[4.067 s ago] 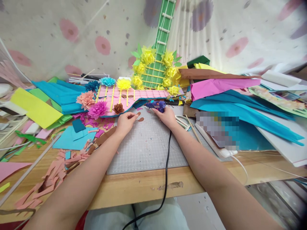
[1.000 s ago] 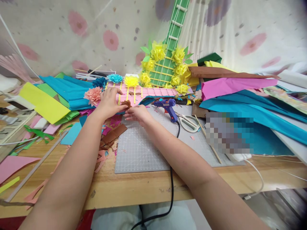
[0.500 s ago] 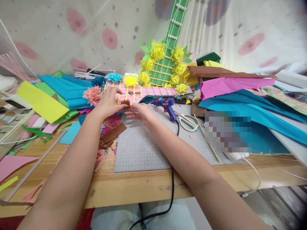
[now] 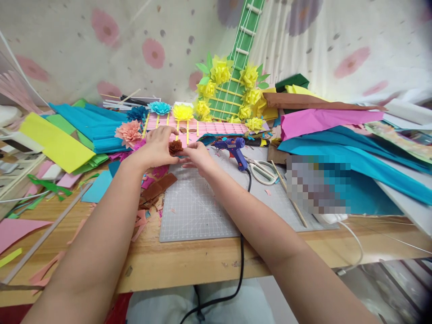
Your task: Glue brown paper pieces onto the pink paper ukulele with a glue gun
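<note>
Wooden desk: spans the lower frame.
Brown paper flower: left of centre, at the pink guitar's near edge.
Your left hand: wide, curved beside the flower.
Your right hand: fingertips by it; grip unclear.

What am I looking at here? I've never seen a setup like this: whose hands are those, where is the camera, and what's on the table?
There is no machine arm here: these are a person's own bare hands. The camera is worn on the head, looking forward and down, so the forearms reach away from you. The left hand and right hand are at either side of a brown paper flower by a pink, guitar-like piece. Whether they grip the flower is hard to tell. On the gray cutting mat are a purple glue gun and scissors; colored paper and scraps lie around on the wooden table.
</note>
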Action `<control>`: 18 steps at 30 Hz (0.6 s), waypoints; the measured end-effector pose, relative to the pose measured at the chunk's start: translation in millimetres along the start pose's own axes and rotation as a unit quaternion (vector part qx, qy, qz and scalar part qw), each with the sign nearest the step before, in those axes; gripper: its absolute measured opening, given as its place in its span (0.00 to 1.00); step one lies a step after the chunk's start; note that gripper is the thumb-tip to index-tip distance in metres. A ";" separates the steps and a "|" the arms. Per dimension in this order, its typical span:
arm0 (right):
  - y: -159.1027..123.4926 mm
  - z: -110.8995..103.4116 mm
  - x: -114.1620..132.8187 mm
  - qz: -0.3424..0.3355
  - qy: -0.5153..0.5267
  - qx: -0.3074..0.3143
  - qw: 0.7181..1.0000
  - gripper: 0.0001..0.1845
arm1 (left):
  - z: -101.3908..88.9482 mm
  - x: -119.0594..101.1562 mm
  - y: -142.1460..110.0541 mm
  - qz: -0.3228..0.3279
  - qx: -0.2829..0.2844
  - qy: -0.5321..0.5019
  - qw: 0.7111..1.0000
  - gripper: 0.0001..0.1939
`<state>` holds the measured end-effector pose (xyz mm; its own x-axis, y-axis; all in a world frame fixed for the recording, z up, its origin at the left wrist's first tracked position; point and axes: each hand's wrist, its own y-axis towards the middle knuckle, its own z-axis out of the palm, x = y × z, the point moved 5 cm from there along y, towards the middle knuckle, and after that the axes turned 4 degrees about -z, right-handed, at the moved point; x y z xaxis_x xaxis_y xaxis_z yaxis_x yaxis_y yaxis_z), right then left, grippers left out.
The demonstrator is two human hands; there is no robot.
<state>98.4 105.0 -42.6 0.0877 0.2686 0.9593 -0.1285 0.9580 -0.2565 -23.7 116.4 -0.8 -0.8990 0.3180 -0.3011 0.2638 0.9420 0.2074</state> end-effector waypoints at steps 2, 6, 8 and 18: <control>-0.8 -1.3 -0.3 -0.004 -0.014 -0.007 1.000 0.18 | 1.5 -1.9 -0.4 -0.002 -0.005 0.011 1.000 0.33; -2.3 -9.6 2.9 -0.018 -0.040 -0.013 0.999 0.19 | 2.7 -4.6 -1.2 -0.008 -0.022 0.027 0.999 0.32; -3.8 -18.9 6.0 -0.029 -0.056 -0.024 0.998 0.19 | 3.3 -5.8 -1.3 -0.007 -0.026 0.031 0.999 0.31; -41.6 -98.1 29.5 -0.327 -0.205 -0.077 0.919 0.06 | -7.6 -10.0 -1.7 0.010 -0.053 0.006 0.999 0.26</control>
<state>203.2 83.0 -15.3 -0.2877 -0.3998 0.8703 -0.0363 0.9126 0.4072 -17.8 110.8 8.9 -0.8982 0.3355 -0.2840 0.2448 0.9184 0.3107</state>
